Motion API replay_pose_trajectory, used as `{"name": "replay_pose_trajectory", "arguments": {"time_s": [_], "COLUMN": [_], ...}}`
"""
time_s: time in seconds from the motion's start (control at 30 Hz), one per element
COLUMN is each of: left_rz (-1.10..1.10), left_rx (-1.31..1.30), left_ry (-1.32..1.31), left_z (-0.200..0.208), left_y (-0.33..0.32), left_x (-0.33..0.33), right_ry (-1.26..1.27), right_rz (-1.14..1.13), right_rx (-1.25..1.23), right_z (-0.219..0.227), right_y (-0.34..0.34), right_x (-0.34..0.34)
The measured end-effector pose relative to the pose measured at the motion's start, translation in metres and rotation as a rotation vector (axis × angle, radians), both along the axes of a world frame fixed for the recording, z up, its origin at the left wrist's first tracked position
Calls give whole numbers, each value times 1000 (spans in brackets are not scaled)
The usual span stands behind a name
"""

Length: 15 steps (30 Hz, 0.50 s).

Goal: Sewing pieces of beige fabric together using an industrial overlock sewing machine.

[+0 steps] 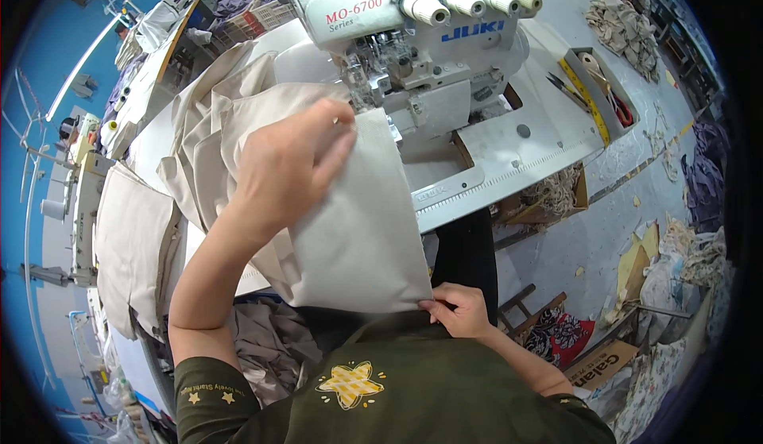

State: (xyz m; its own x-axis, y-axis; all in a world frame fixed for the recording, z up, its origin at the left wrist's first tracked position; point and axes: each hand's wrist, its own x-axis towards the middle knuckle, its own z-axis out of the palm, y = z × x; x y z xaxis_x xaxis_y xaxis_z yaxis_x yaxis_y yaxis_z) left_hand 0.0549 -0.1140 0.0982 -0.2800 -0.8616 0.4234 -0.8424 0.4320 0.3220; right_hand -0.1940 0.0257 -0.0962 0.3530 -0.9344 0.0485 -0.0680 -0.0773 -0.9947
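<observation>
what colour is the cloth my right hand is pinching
The cloth is plain pale beige, showing best in the head view.

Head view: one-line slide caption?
Right hand pinches a corner of beige cloth, left hand over it, at a white sewing machine.

Beige cloth (362, 241), lightly creased, spread between hands (290, 158).

Yellow tape measure (584, 101) runs along the left edge of an open grey box (607, 121), red-handled tool (624, 114) inside. Floor, right side: brown cardboard carton (610, 363) near a red, black and white patterned cloth (558, 336); crumpled purple fabric heap (706, 166) farther up.
</observation>
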Motion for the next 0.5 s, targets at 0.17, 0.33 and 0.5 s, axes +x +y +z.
{"name": "replay_pose_trajectory", "arguments": {"time_s": [0.17, 0.33, 0.5], "left_rz": [-134, -100, -71], "left_rx": [-24, -46, -49], "left_ry": [-87, -84, -50], "left_z": [1, -2, -7], "left_y": [-2, -9, -15], "left_x": [2, 4, 5], "right_ry": [21, -8, 40], "right_rz": [-1, -14, -33], "right_rx": [-29, -99, -138], "right_z": [-8, 0, 0], "right_y": [6, 0, -3], "right_x": [-5, -5, -5]}}
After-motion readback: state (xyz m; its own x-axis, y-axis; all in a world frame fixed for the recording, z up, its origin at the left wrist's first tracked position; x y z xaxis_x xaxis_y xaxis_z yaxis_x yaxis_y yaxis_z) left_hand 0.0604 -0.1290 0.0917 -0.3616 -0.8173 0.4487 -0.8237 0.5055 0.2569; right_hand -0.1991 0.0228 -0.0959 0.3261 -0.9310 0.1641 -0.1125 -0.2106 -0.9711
